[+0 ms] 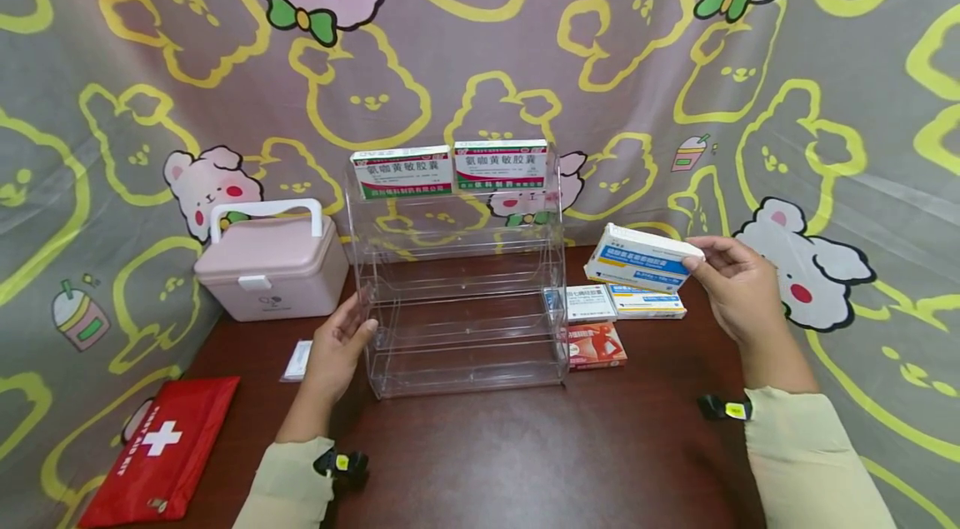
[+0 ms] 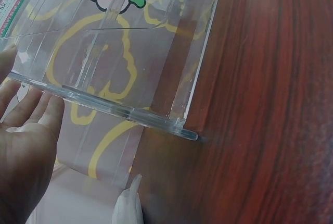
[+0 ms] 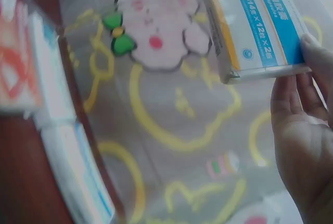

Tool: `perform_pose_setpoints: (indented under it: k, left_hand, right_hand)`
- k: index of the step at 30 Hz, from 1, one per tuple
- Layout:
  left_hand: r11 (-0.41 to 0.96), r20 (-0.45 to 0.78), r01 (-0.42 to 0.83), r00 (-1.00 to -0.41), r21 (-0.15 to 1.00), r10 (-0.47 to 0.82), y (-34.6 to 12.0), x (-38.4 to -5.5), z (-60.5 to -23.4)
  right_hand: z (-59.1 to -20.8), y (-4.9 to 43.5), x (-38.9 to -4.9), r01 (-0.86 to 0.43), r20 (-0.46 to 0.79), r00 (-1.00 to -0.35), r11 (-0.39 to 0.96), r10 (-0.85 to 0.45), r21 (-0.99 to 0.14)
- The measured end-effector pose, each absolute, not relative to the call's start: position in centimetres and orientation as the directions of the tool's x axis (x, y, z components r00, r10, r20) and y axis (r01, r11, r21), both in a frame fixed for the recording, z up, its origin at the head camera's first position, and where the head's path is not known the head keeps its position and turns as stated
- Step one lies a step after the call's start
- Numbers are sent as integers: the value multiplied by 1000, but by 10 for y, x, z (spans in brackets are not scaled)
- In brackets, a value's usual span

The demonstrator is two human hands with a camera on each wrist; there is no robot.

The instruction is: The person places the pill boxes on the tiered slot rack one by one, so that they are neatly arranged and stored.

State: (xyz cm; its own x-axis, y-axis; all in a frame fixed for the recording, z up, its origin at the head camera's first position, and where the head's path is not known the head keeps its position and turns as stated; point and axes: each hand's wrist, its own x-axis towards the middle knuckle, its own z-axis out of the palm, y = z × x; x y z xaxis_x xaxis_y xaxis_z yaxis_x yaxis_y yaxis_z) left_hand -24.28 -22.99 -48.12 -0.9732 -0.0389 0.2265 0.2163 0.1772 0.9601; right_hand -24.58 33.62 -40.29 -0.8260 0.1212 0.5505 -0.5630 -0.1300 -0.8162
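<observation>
A clear acrylic tiered display rack [image 1: 465,337] stands on the dark wooden table. Two green, white and red medicine boxes, a left one [image 1: 402,172] and a right one [image 1: 501,165], sit side by side on its top tier. My left hand [image 1: 335,350] grips the rack's left side panel, thumb and fingers on either side of its edge. To the right of the rack, my right hand [image 1: 738,287] pinches one end of a blue and white capsule box [image 1: 642,259], raised above the other boxes. In the right wrist view, this capsule box [image 3: 255,26] shows its printed front.
Right of the rack lie a white medicine box [image 1: 581,304], another blue and white box [image 1: 648,303] and a red box [image 1: 596,346]. At left are a pink handled case [image 1: 273,266], a small white packet [image 1: 297,360] and a red first aid pouch [image 1: 161,450]. Patterned cloth [image 1: 480,37] hangs behind.
</observation>
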Motion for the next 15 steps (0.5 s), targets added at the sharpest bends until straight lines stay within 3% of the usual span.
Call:
perform_pose_setpoints:
  k: [11,15]
  left_hand:
    - [197,239,225,-970,954,-53,-234,-241,-484]
    - [195,250,238,-967,952,-40,-233,-242,-483]
  right_hand:
    - [-349,252,-272,-618,610,-786,-185,103,-764]
    - [-331,218,-281,-628,622,-778,-113,82,-770]
